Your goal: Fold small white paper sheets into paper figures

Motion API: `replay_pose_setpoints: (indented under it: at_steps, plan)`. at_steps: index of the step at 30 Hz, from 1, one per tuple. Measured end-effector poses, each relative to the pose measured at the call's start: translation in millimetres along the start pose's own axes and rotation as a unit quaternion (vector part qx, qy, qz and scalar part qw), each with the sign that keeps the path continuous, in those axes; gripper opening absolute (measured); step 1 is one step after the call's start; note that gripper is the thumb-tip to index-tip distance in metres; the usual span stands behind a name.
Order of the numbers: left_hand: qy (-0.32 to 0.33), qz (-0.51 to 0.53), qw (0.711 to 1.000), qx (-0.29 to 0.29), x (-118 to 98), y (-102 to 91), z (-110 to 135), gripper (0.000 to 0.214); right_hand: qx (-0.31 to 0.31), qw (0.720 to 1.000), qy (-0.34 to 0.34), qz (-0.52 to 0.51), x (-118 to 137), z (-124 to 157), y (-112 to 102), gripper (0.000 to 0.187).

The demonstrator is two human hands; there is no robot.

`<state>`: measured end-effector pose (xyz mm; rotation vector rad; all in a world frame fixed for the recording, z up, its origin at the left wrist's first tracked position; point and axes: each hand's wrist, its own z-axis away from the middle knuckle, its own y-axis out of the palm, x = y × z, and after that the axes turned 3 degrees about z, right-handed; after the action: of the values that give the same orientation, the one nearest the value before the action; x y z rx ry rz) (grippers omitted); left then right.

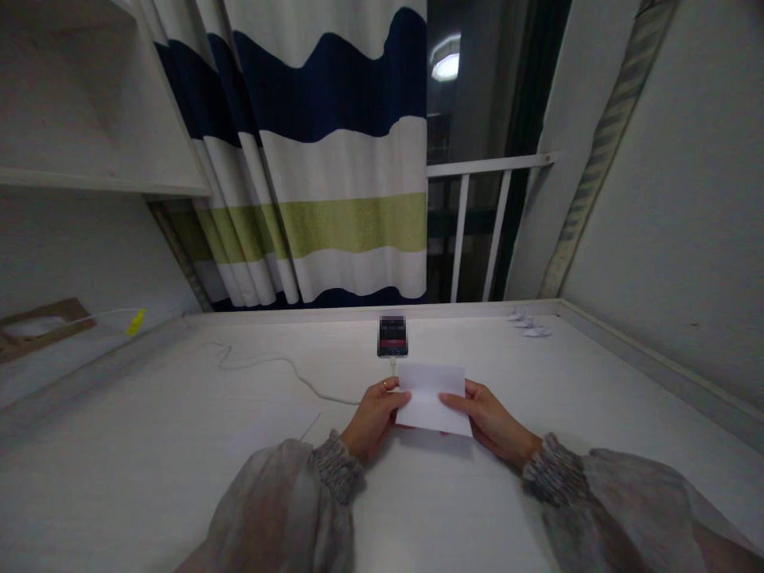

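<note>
My left hand point(373, 414) and right hand point(489, 418) pinch opposite sides of a white rectangular paper sheet point(426, 406) over a pale, smooth desk point(430, 517), thumbs on top, presumably to keep it flat. Most of my fingers are hidden beneath. The dark rectangular phone point(392, 336) beyond shows a pixelated screen; small white pointed shapes point(528, 323) at back right defy identification.

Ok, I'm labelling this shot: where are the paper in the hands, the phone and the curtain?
Paper point(426, 399): head view, middle of the sheet.
Phone point(392, 336): head view, on its screen.
Curtain point(337, 169): head view, white band above green.
</note>
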<state>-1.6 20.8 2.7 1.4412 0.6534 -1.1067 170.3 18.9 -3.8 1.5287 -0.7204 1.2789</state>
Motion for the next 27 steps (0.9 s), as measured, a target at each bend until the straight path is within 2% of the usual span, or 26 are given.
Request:
replay_pose_setpoints:
  at_steps: [4,8,13,15,19,23,25,27]
  plan:
    - [-0.021,0.014,1.0,-0.001,1,-2.6,-1,0.023,0.014,1.0,0.004,-0.003,1,2,-1,0.029]
    - [-0.015,0.027,1.0,-0.004,1,-2.6,1,0.02,-0.021,0.999,0.004,0.024,0,3,-3,0.031]
    - [-0.06,0.034,0.998,0.014,-1,-0.3,5,0.049,-0.043,0.986,-0.053,0.152,-1,5,-4,0.024]
    - [-0.058,0.005,0.998,0.016,-1,-0.1,6,0.048,-0.031,0.977,-0.067,0.201,1,8,-3,0.024]
    - [0.001,-0.052,0.999,-0.011,2,-1.9,5,0.051,0.025,0.958,-0.09,0.273,9,11,-4,0.029]
    - [0.057,-0.086,0.994,-0.028,4,-5.4,2,0.054,0.085,0.974,-0.083,0.193,18,11,-11,0.05]
    - [0.076,-0.106,0.991,-0.016,5,-5.9,2,0.056,0.08,0.981,-0.093,0.15,20,10,-12,0.046]
    - [0.082,-0.127,0.988,0.014,8,-5.0,3,0.059,0.04,0.985,-0.082,0.147,18,9,-10,0.035]
